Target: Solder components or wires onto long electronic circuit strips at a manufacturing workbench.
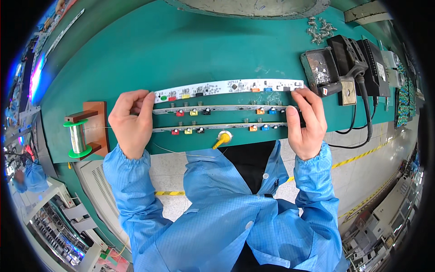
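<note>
A long white circuit board [226, 88], with colored connectors along it, lies across the bench in front of me. My left hand [130, 122] pinches its left end between thumb and fingers. At the other end, the fingertips of my right hand [309, 120] curl over the corner, while the thumb sits lower, by the end of a second strip. That middle circuit board [226, 108] and a nearer circuit board [222, 126] run parallel below, showing small springs and red, yellow, black, orange and blue connectors. Their left ends disappear behind my left hand.
A solder wire spool [78, 138] stands on a brown holder at left; its thin wire trails past my left hand. A yellow-tipped knob [222, 138] is at the bench's front edge. Far right are a soldering iron stand [346, 59], cables and a pile of metal parts [321, 30].
</note>
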Tool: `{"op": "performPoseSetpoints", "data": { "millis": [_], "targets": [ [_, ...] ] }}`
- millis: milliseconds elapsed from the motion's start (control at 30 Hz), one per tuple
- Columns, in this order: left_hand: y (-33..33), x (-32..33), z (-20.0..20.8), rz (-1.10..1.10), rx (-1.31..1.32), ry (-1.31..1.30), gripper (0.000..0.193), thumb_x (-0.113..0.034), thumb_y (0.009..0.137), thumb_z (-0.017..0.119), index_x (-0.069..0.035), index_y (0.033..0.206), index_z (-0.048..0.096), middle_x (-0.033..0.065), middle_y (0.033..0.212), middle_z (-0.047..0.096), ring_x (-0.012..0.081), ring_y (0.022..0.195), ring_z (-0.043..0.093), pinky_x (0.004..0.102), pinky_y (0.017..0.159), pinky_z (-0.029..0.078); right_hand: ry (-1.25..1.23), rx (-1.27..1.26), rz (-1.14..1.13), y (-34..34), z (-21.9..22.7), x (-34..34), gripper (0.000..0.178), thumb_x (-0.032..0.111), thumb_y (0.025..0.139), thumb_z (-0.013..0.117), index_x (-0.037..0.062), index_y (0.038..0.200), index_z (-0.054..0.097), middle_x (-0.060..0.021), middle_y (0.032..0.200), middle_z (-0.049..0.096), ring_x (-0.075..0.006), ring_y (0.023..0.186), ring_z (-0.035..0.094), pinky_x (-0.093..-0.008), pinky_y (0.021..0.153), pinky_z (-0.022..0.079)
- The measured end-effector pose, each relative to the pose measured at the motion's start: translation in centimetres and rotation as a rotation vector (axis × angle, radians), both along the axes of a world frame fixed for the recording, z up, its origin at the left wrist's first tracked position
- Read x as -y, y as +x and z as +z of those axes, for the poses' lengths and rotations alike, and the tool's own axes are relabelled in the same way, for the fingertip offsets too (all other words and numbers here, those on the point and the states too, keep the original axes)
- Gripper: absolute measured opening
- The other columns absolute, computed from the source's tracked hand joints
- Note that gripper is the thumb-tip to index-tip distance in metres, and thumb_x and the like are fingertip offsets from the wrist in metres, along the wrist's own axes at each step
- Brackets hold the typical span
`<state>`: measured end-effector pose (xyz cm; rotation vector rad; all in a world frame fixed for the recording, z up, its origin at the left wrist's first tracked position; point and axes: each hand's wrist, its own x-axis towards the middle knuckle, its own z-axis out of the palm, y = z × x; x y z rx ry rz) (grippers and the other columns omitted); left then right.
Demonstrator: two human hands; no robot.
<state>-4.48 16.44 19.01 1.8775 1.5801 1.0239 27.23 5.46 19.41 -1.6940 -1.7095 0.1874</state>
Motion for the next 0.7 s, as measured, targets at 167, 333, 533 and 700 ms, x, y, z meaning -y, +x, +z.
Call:
{"op": "performPoseSetpoints", "data": {
  "millis": [167,333,533,700],
  "targets": [
    [-0.7,1.0,0.1,0.068,0.042,-0.004,0.012,-0.005,0.081,0.069,0.002,0.090,0.064,0.0025,0.074,0.062,0.0049,0.062,0.053,0.0193,0.056,0.044,0.054,0.090,-0.011,0.3,-0.5,0.5,0.024,0.004,0.083,0.062,-0.0051,0.105,0.062,-0.0175,0.110,0.059,-0.0297,0.100,0.059,-0.0347,0.087,0.047],
    [-1.1,2.5,0.5,0.064,0.089,-0.104,0.013,-0.005,0.082,0.068,0.001,0.092,0.063,0.0002,0.074,0.061,0.0040,0.063,0.052,0.0184,0.057,0.042,0.116,-0.012,-0.154,0.6,-0.5,0.7,0.023,-0.003,0.074,0.068,-0.0026,0.096,0.064,-0.0133,0.097,0.061,-0.0263,0.087,0.061,-0.0319,0.076,0.050],
    [-1.2,3.0,-0.4,0.037,0.136,-0.152,0.010,-0.004,0.081,0.069,-0.001,0.089,0.063,-0.0020,0.070,0.059,0.0033,0.060,0.048,0.0182,0.055,0.040,0.045,-0.195,-0.111,0.4,-0.4,0.3,0.015,-0.004,0.077,0.068,-0.0032,0.090,0.062,-0.0110,0.094,0.061,-0.0170,0.079,0.058,-0.0249,0.068,0.047],
    [-0.3,2.4,-0.1,0.138,0.063,-0.029,0.009,-0.005,0.083,0.068,-0.001,0.088,0.062,-0.0012,0.073,0.058,0.0034,0.063,0.048,0.0180,0.054,0.039,-0.023,-0.228,-0.090,0.7,-0.2,-0.2,0.012,-0.005,0.077,0.068,-0.0029,0.087,0.063,-0.0083,0.088,0.061,-0.0134,0.072,0.057,-0.0229,0.063,0.045]
  ]
}}
